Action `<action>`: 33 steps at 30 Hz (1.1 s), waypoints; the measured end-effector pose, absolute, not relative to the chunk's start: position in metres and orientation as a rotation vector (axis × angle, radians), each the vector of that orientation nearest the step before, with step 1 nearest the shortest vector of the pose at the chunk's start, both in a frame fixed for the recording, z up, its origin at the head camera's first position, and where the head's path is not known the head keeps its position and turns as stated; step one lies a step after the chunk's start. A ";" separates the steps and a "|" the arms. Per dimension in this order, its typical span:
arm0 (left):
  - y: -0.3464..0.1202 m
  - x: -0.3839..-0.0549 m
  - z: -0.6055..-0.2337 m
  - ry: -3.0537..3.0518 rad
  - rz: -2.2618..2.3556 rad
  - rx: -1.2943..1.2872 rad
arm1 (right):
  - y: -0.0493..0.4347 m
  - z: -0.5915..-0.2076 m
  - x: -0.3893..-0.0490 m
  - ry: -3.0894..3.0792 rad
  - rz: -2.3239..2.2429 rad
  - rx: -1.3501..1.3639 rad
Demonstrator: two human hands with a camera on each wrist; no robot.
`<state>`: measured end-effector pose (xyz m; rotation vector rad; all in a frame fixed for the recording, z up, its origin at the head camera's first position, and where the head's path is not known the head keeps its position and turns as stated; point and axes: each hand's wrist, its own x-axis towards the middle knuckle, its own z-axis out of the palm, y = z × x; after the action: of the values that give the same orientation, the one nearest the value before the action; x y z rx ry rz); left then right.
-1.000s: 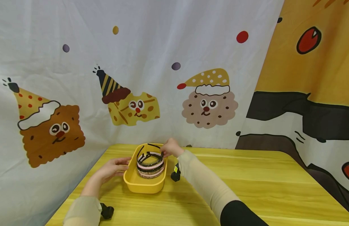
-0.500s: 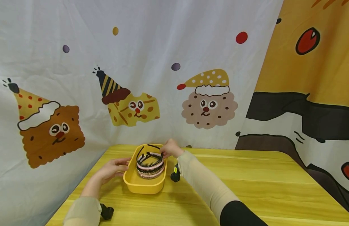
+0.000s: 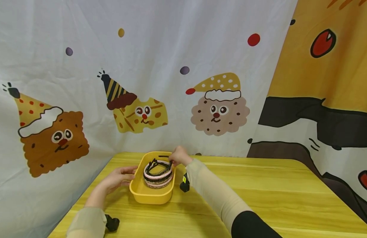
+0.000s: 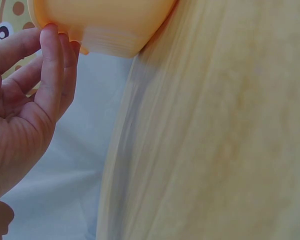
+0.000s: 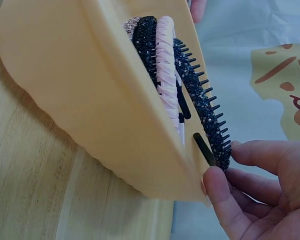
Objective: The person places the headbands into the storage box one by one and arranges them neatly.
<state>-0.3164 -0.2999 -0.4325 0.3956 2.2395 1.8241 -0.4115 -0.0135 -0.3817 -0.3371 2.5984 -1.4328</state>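
Note:
A yellow plastic bin [image 3: 151, 199] holds several headbands, among them a pink wrapped headband [image 5: 166, 70] and a sparkly black one [image 5: 145, 42]. Between thumb and fingers, my right hand [image 3: 180, 156] pinches one end of a black glittery toothed headband [image 5: 202, 102] at the bin's far right corner. Most of that headband still lies inside the bin, on top of the stack. My left hand [image 3: 119, 178] touches the bin's left wall with extended fingertips [image 4: 49, 32]; nothing is gripped in it.
The bin stands on a yellow wood-grain table [image 3: 260, 195], near its far left edge. Close behind hangs a white curtain [image 3: 159, 49] with cartoon prints. Black wrist cameras show beside both forearms.
The toothed headband has turned and dropped lower among the others; its ends no longer stand up at the back. My hands and the bin stay about where they were.

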 end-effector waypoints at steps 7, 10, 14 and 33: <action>-0.301 -0.318 -0.433 2.243 1.817 0.402 | -0.011 -0.378 -0.409 2.635 -1.419 -0.399; -0.303 -0.318 -0.434 2.248 1.816 0.400 | -0.011 -0.377 -0.411 2.637 -1.410 -0.399; -0.305 -0.319 -0.434 2.251 1.819 0.390 | -0.010 -0.374 -0.415 2.650 -1.387 -0.383; -0.313 -0.321 -0.436 2.255 1.831 0.376 | 0.001 -0.352 -0.414 2.636 -1.379 -0.468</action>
<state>-0.3212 -0.3134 -0.4360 0.3765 2.2554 1.8310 -0.4135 0.0015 -0.3521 -0.4677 2.6361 -1.3791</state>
